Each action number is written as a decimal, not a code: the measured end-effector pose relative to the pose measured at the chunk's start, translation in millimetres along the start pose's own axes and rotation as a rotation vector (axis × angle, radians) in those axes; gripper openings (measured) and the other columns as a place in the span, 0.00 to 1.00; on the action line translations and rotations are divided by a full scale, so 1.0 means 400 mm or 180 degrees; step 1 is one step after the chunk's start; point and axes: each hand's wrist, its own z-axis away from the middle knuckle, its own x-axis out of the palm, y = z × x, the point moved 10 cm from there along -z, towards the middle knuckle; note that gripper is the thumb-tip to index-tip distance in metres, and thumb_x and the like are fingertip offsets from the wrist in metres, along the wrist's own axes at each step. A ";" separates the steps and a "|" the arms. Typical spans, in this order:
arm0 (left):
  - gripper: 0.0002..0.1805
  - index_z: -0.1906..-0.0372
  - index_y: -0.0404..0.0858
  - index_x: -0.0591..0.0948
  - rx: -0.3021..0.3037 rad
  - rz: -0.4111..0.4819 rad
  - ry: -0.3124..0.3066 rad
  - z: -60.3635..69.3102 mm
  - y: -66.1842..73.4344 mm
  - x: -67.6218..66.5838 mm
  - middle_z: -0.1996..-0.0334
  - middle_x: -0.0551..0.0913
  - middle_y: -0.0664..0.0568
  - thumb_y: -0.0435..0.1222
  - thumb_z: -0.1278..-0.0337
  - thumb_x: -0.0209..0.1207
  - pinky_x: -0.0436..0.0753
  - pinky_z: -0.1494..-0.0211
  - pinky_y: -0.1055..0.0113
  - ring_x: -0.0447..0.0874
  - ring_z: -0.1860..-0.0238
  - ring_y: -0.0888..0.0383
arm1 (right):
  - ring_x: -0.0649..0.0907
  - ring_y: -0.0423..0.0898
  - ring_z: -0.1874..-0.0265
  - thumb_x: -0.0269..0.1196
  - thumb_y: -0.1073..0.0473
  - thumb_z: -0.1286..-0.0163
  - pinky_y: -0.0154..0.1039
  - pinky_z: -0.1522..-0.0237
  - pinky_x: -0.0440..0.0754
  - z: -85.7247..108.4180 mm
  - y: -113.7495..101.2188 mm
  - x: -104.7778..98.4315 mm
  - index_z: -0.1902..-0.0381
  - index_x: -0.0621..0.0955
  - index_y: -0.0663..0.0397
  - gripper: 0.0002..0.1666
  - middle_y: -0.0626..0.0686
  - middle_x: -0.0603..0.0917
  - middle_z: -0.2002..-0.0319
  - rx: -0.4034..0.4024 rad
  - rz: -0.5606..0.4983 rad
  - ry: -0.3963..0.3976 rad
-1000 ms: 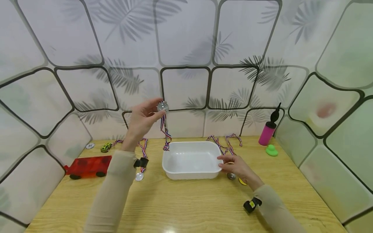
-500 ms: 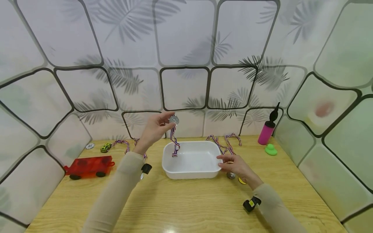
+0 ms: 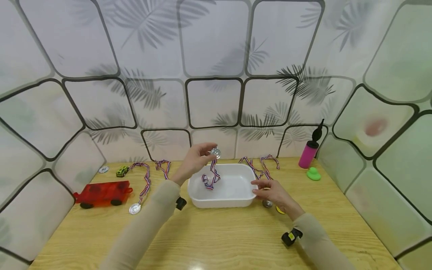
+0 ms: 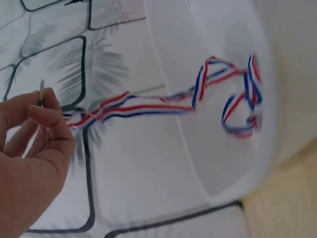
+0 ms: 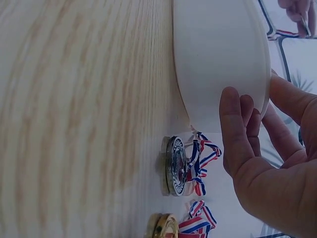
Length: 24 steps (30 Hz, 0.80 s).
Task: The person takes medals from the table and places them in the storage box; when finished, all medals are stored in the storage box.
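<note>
Left hand [image 3: 197,160] pinches a silver medal [image 3: 216,153] between thumb and fingers; right hand [image 3: 274,193] holds a white tub [image 3: 221,203] by its right end, at the rim. Medal hangs in the air above the tub, apart from it, face toward the head camera, edge-on in the left wrist view. Ribbon [image 4: 143,108] drops from it into the tub; lower loops look bunched near the tub floor, can't confirm contact.

Handling guess: disc rigid, thin, light, smooth faces so a bit slippery, hard to break. Best hold is a pinch across both faces near the edge, as now. Ribbon reads limp, tangle-prone, no use for steering the disc. Tub looks like light, smooth plastic that would slide if nudged, so a rim hold is good.

Pose: left forearm angles up from lower left, hand above the tub. Right forearm enters from lower right, hand low beside the tub.
</note>
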 end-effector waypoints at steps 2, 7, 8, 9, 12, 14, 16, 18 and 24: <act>0.23 0.38 0.38 0.78 -0.0094 0.0118 -0.0046 0.000 -0.012 0.028 0.50 0.84 0.43 0.30 0.39 0.62 0.81 0.62 0.67 0.80 0.62 0.60 | 0.80 0.44 0.60 0.66 0.62 0.33 0.41 0.57 0.87 0.002 0.000 -0.002 0.39 0.76 0.69 0.27 0.56 0.76 0.59 -0.0024 -0.0003 0.0003; 0.23 0.39 0.36 0.79 -0.0279 0.0370 0.0008 0.004 -0.042 0.067 0.53 0.84 0.42 0.27 0.41 0.63 0.83 0.52 0.53 0.80 0.63 0.61 | 0.80 0.43 0.61 0.66 0.62 0.34 0.42 0.57 0.87 0.004 -0.002 0.000 0.40 0.76 0.69 0.27 0.56 0.76 0.60 -0.0041 0.0009 0.0021; 0.23 0.40 0.37 0.79 -0.0317 0.0379 0.0019 0.005 -0.046 0.070 0.53 0.85 0.43 0.28 0.41 0.63 0.82 0.52 0.51 0.80 0.62 0.60 | 0.80 0.44 0.62 0.66 0.62 0.34 0.42 0.57 0.87 0.004 -0.002 0.002 0.40 0.76 0.69 0.27 0.56 0.76 0.60 -0.0029 -0.0005 0.0022; 0.23 0.40 0.38 0.79 -0.0340 0.0383 0.0024 0.006 -0.050 0.072 0.53 0.85 0.44 0.28 0.41 0.64 0.83 0.53 0.54 0.80 0.62 0.60 | 0.80 0.43 0.62 0.66 0.63 0.34 0.42 0.57 0.87 0.005 -0.002 0.003 0.40 0.76 0.69 0.27 0.56 0.76 0.60 -0.0020 -0.0009 0.0023; 0.22 0.42 0.38 0.80 -0.0346 0.0370 0.0026 0.003 -0.053 0.082 0.52 0.85 0.44 0.28 0.42 0.65 0.82 0.57 0.64 0.80 0.62 0.60 | 0.80 0.43 0.62 0.66 0.62 0.34 0.42 0.56 0.87 0.005 -0.004 0.005 0.40 0.76 0.70 0.27 0.55 0.76 0.60 -0.0026 -0.0015 -0.0009; 0.21 0.42 0.38 0.80 -0.0319 0.0398 -0.0003 0.000 -0.052 0.092 0.52 0.86 0.43 0.27 0.43 0.65 0.81 0.59 0.68 0.81 0.62 0.60 | 0.80 0.43 0.62 0.66 0.63 0.34 0.42 0.57 0.87 0.003 -0.002 0.003 0.39 0.76 0.70 0.27 0.55 0.76 0.60 -0.0022 -0.0037 -0.0012; 0.21 0.43 0.36 0.80 -0.0264 0.0396 -0.0038 -0.005 -0.048 0.103 0.53 0.86 0.42 0.26 0.43 0.64 0.81 0.59 0.69 0.82 0.62 0.61 | 0.80 0.44 0.61 0.66 0.62 0.33 0.41 0.57 0.87 0.001 -0.002 0.001 0.39 0.75 0.70 0.27 0.55 0.76 0.60 -0.0039 -0.0017 -0.0013; 0.22 0.43 0.35 0.80 -0.0218 0.0425 -0.0086 -0.010 -0.046 0.118 0.53 0.86 0.40 0.25 0.44 0.64 0.83 0.57 0.66 0.83 0.63 0.61 | 0.81 0.44 0.61 0.66 0.62 0.33 0.41 0.57 0.87 0.000 -0.001 -0.002 0.39 0.75 0.69 0.27 0.55 0.76 0.59 -0.0029 -0.0028 0.0005; 0.22 0.44 0.34 0.80 -0.0168 0.0471 -0.0128 -0.012 -0.056 0.163 0.55 0.86 0.38 0.24 0.46 0.65 0.83 0.63 0.67 0.82 0.66 0.62 | 0.79 0.45 0.59 0.66 0.62 0.34 0.42 0.55 0.86 -0.001 0.003 0.002 0.39 0.76 0.68 0.27 0.56 0.76 0.58 0.0025 -0.0077 -0.0003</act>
